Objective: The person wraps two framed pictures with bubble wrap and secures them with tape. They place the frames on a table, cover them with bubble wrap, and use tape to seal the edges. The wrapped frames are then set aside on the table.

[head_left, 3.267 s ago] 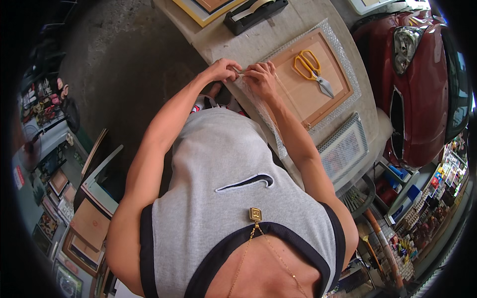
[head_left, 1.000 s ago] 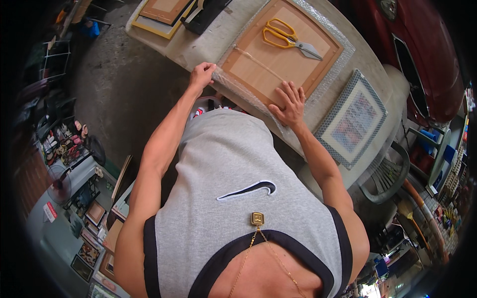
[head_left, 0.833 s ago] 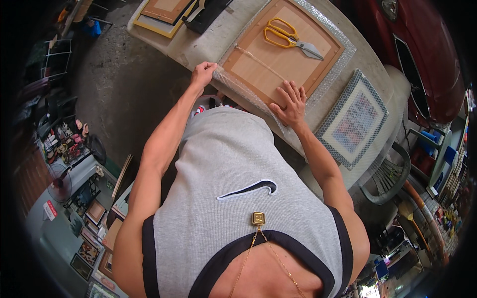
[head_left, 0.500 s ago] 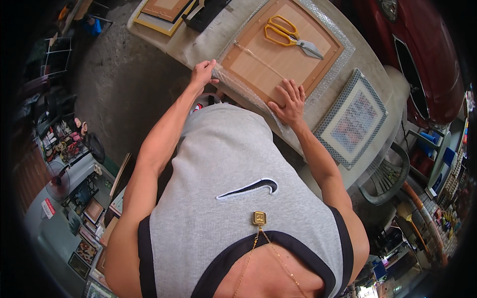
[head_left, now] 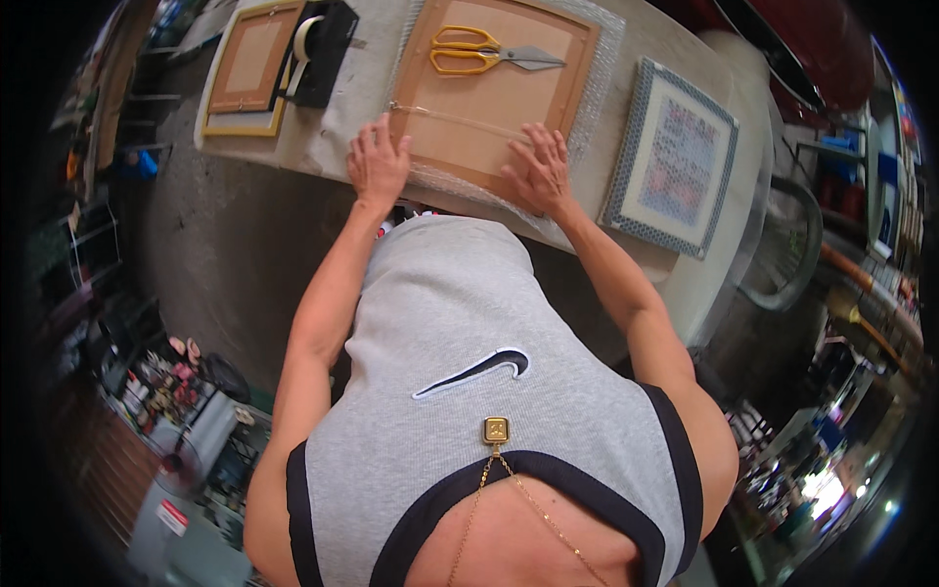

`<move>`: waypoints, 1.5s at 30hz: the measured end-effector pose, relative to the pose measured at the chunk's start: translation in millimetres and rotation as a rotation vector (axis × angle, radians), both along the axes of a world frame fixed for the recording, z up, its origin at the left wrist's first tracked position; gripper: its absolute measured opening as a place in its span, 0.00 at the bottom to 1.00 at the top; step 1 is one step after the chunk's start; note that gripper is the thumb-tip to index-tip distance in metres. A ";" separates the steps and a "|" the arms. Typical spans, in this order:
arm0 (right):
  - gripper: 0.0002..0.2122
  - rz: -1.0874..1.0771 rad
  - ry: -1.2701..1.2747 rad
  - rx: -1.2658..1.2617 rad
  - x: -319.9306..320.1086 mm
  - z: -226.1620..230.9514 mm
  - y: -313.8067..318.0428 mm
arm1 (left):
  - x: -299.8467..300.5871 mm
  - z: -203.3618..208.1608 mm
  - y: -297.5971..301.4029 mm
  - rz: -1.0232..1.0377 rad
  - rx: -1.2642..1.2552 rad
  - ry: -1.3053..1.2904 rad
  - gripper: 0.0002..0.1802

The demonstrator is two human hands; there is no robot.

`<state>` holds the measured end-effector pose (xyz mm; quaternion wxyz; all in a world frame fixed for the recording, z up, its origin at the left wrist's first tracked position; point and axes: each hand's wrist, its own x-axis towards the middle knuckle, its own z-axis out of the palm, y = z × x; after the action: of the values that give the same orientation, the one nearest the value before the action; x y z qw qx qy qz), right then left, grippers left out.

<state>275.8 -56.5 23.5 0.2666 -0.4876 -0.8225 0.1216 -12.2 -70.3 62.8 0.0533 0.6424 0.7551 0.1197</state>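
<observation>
Left hand [head_left: 380,168]: spreading loosely, table's [head_left: 657,39] front edge
Right hand [head_left: 541,171]: spreading too
Scissors [head_left: 497,55]: maybe sliding if I'm tilting the frame [head_left: 455,157]

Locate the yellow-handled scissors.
Top centre of the head view: the scissors lie on the back of the large wooden frame, blades pointing right, with the black tape dispenser to their left.

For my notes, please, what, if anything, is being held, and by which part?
Nothing appears gripped; the left hand and right hand are open at near corners of the picture frame.
</observation>
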 end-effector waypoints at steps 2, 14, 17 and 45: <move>0.18 -0.320 0.047 -0.010 1.0 -1.5 -10.9 | 27.5 3.7 9.2 -0.196 0.084 -0.078 0.25; 0.20 -1.220 0.344 -0.570 3.5 0.5 -66.6 | 154.8 -20.6 58.4 -1.458 -0.173 -0.223 0.34; 0.19 -1.290 0.277 -0.530 -5.2 -1.5 -68.7 | 155.0 -23.4 61.3 -1.502 -0.164 -0.325 0.40; 0.10 -1.100 0.482 -0.286 -18.1 -9.7 -94.5 | 153.0 -37.4 53.8 -1.511 0.078 -0.494 0.37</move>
<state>257.8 -151.1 13.8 0.4007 -0.8300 -0.3427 0.1820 140.8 -16.5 25.3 0.2636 0.9369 0.0768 0.2164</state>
